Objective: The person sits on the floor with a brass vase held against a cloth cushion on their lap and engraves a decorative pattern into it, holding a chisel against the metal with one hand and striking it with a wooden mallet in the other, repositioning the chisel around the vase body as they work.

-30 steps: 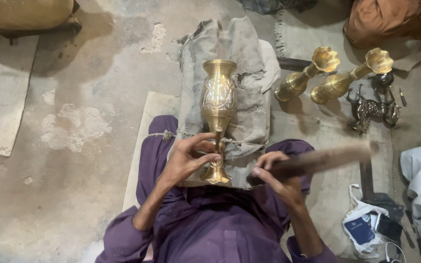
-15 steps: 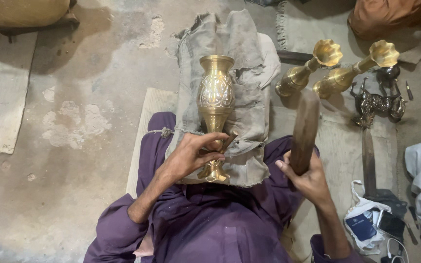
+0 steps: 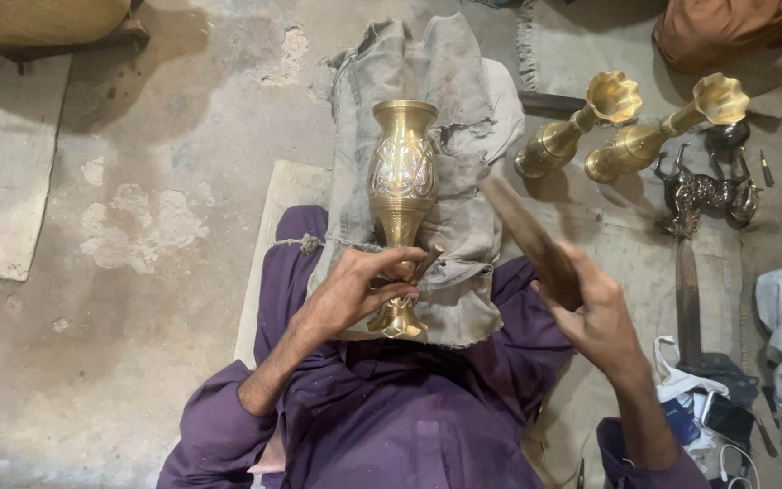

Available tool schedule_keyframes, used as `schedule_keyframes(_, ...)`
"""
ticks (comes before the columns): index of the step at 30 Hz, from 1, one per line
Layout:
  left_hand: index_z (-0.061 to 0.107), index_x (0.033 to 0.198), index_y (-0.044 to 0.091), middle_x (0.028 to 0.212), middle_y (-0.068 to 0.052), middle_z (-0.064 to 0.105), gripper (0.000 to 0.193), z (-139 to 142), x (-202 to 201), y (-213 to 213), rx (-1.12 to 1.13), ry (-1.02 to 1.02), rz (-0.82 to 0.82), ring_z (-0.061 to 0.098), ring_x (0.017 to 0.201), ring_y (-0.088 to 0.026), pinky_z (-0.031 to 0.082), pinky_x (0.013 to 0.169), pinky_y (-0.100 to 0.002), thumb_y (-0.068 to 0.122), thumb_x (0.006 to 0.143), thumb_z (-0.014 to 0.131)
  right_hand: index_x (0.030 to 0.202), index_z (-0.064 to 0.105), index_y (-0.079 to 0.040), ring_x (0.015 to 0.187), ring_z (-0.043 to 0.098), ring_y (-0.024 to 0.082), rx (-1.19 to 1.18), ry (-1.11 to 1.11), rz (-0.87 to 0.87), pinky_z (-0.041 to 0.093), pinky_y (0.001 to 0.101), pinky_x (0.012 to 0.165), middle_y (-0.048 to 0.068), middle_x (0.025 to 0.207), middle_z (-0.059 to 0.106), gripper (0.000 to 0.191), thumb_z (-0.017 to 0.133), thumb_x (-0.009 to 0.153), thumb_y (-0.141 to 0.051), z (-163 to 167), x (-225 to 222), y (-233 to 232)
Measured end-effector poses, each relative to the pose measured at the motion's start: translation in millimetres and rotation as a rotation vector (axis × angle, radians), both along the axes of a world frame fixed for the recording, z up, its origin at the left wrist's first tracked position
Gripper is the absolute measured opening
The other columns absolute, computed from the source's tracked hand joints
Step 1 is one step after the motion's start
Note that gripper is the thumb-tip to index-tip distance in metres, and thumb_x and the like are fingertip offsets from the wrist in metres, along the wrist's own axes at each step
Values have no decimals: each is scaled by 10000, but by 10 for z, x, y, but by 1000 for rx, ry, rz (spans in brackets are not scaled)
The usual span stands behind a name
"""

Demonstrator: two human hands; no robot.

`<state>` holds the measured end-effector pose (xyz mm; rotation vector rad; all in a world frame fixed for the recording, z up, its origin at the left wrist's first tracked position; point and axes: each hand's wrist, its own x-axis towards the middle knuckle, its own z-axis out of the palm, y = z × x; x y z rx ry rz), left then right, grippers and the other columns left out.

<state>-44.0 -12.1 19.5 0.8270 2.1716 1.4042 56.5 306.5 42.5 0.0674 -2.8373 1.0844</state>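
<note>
One head-worn camera looks steeply down, close over the lap.

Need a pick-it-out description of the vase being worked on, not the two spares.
Start at the grey cloth spread over the person's lap. The brass vase lies along it, its stem gripped by the left hand. Unlike the two flared brass vases on the right, it has a plain round mouth and a silvery engraved band.

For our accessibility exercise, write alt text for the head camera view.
Seated on the floor, a person's left hand presses a small tool against an engraved brass vase lying on grey cloth, while the right hand raises a wooden mallet. Two more brass vases lie nearby.
</note>
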Motion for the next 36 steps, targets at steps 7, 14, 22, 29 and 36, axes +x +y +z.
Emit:
schedule_keyframes(7,635,1333,113,994,-85,813,462,-37,12,-4,26,13,2,805,936,-177,671,812,-326,128,888,759,1488,492,-249,963,746,295,126,-74,-11,619,398,810,131,1266,710,812,703,748,10,89,-3,6)
schedule_keyframes(14,629,1346,124,993,-89,809,478,-34,6,-2,28,27,5,803,935,-184,659,795,-335,138,889,767,1490,511,-291,800,763,229,255,-123,-11,650,358,736,89,1264,716,824,680,750,28,0,33,102)
schedule_keyframes(22,630,1341,117,983,-86,814,471,-12,16,-10,49,17,10,806,931,-180,660,802,-334,136,891,768,1557,452,-216,1022,740,239,41,-18,51,631,355,871,127,1286,689,880,646,744,56,25,53,108)
schedule_keyframes(29,641,1331,115,984,-101,808,476,-21,7,-3,23,0,20,806,917,-190,661,779,-338,142,876,777,1501,493,-261,937,748,255,204,-66,-2,625,367,784,113,1217,726,857,672,726,58,86,60,107)
schedule_keyframes(36,651,1320,127,1006,-98,814,457,-66,25,-9,31,-22,24,809,944,-193,669,799,-332,148,880,772,1535,476,-251,914,747,242,187,-78,16,626,373,792,119,1215,728,830,671,775,18,0,73,164)
